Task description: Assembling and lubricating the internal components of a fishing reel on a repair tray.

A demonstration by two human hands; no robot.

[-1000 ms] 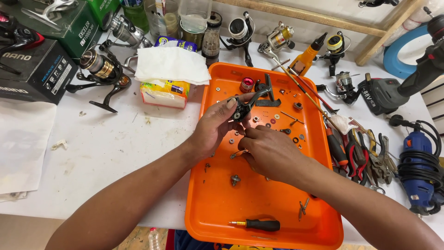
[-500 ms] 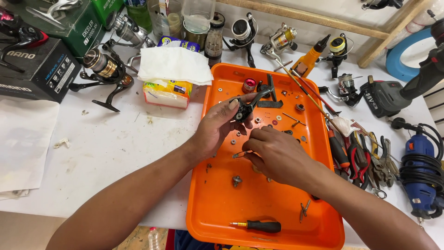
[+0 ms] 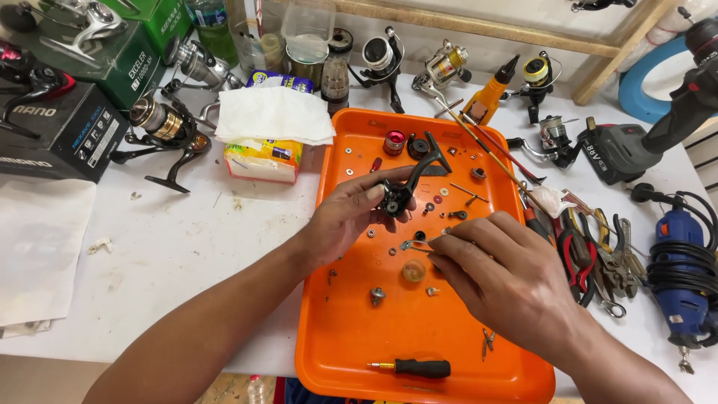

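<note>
Over the orange tray (image 3: 351, 344), my left hand (image 3: 345, 218) grips a black fishing reel body (image 3: 407, 183) with its rotor arm pointing up and right. My right hand (image 3: 502, 273) is lower and to the right, fingers pinched on a thin bent metal wire part (image 3: 413, 244) just above the tray floor. Several small washers, screws and gears lie scattered on the tray under both hands, among them a small amber round part (image 3: 413, 270).
A black-handled screwdriver (image 3: 419, 367) lies at the tray's near edge. A tissue box (image 3: 271, 138) stands left of the tray, with reels and boxes behind it. Pliers (image 3: 587, 258), a blue rotary tool (image 3: 682, 280) and a drill (image 3: 643, 146) crowd the right side.
My right hand has dropped away from the reel body to the tray floor and pinched the wire part. My left hand keeps the reel body in about the same place.
</note>
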